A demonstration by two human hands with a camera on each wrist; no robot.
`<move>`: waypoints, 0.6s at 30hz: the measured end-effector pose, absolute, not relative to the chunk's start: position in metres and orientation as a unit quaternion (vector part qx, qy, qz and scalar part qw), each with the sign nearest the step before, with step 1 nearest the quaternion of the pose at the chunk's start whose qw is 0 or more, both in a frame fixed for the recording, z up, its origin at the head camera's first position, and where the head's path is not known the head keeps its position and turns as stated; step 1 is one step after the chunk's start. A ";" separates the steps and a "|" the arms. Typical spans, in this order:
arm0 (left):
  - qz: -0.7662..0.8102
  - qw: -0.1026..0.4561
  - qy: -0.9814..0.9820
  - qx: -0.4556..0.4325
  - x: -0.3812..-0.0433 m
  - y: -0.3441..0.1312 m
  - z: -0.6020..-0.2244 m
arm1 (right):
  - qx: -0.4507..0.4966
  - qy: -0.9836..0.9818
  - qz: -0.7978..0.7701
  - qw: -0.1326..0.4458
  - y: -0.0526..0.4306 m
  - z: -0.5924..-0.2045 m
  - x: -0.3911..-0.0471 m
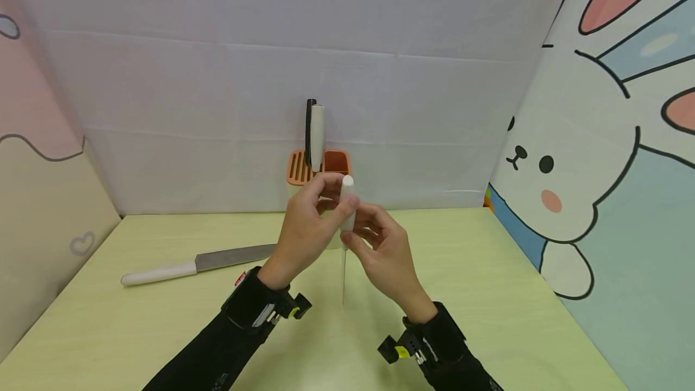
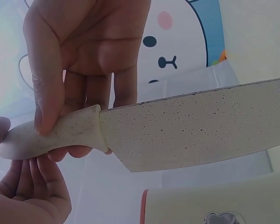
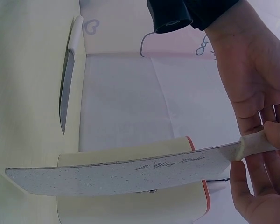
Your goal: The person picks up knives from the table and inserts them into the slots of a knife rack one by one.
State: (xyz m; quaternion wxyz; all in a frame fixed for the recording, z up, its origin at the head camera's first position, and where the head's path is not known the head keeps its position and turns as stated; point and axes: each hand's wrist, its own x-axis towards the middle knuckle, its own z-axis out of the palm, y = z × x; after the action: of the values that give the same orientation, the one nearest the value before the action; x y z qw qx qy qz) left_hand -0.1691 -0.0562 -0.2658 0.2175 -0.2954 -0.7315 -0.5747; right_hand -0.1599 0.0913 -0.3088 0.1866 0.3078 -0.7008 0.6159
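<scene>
Above the pale yellow-green table [image 1: 478,294], we hold a white-handled knife [image 1: 348,186] blade downward: our left hand [image 1: 307,216] pinches the upper handle, our right hand [image 1: 387,252] its lower end beside the blade. Behind, before a creased white backdrop [image 1: 233,95], stands a holder [image 1: 294,175] with an orange top, a black handle [image 1: 308,131] and a white handle [image 1: 317,137] rising from it. At our left, a second knife [image 1: 206,262] lies flat. To our right, a cartoon rabbit [image 1: 586,198] covers the wall.
</scene>
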 end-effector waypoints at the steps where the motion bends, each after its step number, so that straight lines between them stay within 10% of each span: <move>1: -0.575 0.217 -0.732 -0.294 -0.169 -0.056 -0.266 | 0.308 -0.701 0.616 0.187 0.091 -0.309 -0.160; 18: -0.585 0.219 -0.726 -0.289 -0.169 -0.054 -0.268 | 0.306 -0.698 0.615 0.204 0.092 -0.310 -0.161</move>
State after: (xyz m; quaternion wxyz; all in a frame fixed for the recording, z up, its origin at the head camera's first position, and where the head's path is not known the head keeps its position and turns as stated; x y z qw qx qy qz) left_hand -0.1686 -0.0540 -0.2675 0.2191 -0.2894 -0.7255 -0.5847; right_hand -0.1608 0.0916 -0.3098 0.2036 0.3055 -0.6978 0.6151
